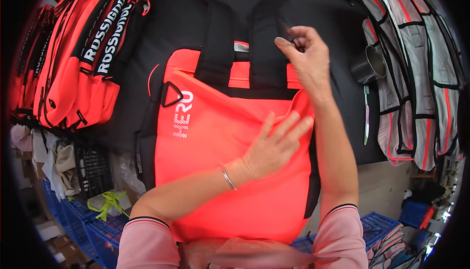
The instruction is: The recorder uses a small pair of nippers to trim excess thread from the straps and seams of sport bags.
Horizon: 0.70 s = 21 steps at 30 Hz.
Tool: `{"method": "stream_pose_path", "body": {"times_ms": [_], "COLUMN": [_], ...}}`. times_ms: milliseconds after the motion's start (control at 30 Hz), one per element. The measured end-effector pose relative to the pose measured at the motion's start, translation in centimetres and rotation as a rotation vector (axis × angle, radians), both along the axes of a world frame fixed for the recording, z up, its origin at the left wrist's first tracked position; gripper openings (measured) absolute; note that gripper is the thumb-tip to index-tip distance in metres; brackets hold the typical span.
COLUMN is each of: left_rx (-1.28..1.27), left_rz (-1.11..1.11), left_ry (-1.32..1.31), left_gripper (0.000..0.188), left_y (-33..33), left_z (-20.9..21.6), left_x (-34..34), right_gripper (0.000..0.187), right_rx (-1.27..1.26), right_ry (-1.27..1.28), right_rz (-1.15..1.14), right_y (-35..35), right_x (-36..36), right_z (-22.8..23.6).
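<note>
The left hand (pixel 278 146) spreads on the red bag (pixel 247 210) overhanging the table's (pixel 328 7) near edge; the right hand (pixel 312 58) curls, grip unclear. Tugging could slide the bag off.

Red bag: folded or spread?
Spread, though rucked at its upper right: the red bag lies broad beneath the left hand, its black straps stretched out beyond.

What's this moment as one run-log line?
left grip: open, over red-orange backpack | right grip: curled near black strap, contents unclear | right side: metal cup, toothbrush
</note>
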State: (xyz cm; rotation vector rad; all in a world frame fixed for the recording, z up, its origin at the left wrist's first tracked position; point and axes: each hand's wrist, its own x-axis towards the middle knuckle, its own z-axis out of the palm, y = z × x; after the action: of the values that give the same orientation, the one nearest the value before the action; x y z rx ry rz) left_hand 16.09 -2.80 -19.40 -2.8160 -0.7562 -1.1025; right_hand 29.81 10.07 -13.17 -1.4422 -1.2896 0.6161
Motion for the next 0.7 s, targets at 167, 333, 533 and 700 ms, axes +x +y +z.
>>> {"method": "stream_pose_path", "body": {"times_ms": [167, 333, 533, 700], "left_rx": [-0.501, -0.348, -0.723, -0.821], "left_rz": [-0.711, -0.220, 0.320, 0.438], "left_ry": [-0.182, -0.318, -0.020, -0.125], "left_gripper": [0.025, 0.019, 0.024, 0.022], "left_y": [-4.3, 2.6, 11.4, 10.8], "left_z": [-0.3, 2.8, 2.0, 1.5], "left_x": [-0.6, -1.8, -4.2, -4.2], "right_gripper": [0.020, 0.016, 0.014, 0.012], "right_rx": [0.109, 0.162, 0.165, 0.094], "right_ry": [0.175, 0.229, 0.271, 0.198], "right_rz": [-0.197, -0.190, -0.136, -0.107], "right_y": [0.1, -0.5, -0.7, -0.7], "right_x": [-0.3, -0.8, -0.9, -0.9], "right_z": [-4.0, -4.8, -4.8, -4.8]}}
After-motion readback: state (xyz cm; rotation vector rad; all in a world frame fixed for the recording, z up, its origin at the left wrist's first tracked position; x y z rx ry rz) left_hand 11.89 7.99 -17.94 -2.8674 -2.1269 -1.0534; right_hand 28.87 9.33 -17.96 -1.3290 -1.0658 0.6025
